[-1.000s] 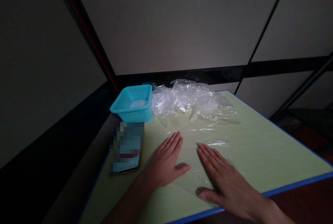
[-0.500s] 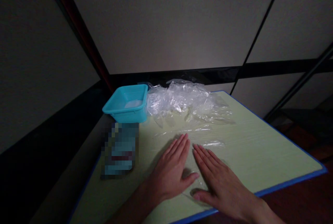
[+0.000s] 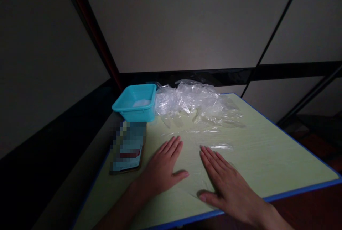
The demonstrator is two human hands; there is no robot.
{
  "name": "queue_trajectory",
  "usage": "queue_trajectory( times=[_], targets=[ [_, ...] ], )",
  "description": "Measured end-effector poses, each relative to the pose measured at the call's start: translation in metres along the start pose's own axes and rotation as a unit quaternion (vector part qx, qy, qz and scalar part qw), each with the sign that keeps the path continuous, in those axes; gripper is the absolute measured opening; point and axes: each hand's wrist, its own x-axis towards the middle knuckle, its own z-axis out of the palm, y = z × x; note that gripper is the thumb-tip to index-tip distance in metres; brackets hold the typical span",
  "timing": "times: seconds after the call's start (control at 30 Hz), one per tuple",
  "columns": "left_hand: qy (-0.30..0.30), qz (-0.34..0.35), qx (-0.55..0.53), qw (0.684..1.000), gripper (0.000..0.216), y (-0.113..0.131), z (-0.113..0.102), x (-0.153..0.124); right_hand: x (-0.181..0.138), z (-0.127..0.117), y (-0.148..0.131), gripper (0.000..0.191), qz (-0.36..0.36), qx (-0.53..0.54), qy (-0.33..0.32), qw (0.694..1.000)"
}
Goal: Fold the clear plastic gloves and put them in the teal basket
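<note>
Across the pale-green counter [image 3: 272, 158], the left hand [image 3: 161, 167] has moved away from the right hand [image 3: 229, 183], exposing more flat clear plastic film [image 3: 192, 158] between them; both hands' fingers lie together, thumbs apart.

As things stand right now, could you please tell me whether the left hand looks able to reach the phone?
Probably yes: the left hand appears open and flat, and the phone lies just to its left on the table, with no obstacle seen between them.
</note>
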Motion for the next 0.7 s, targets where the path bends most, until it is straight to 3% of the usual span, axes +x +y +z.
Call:
queue_trajectory(
  times=[0.2, 0.37, 0.53, 0.7],
  targets=[
    [-0.004, -0.037, -0.001, 0.999, 0.081, -0.019, -0.006, -0.013, 0.0, 0.002, 0.001, 0.086, -0.006, 0.021, 0.01, 1.0],
    [0.057, -0.002, -0.013, 0.998, 0.065, -0.022, -0.014, -0.02, 0.0, -0.009, 0.003, 0.081, -0.014, 0.071, 0.015, 0.997],
    [0.064, 0.062, -0.055, 0.995, 0.056, -0.016, -0.017, -0.019, -0.012, -0.03, -0.001, 0.084, -0.1, 0.1, -0.031, 0.989],
    [0.039, 0.073, -0.07, 0.994, 0.051, -0.015, -0.015, -0.018, -0.021, -0.033, -0.009, 0.058, -0.17, 0.066, -0.047, 0.982]
  ],
)
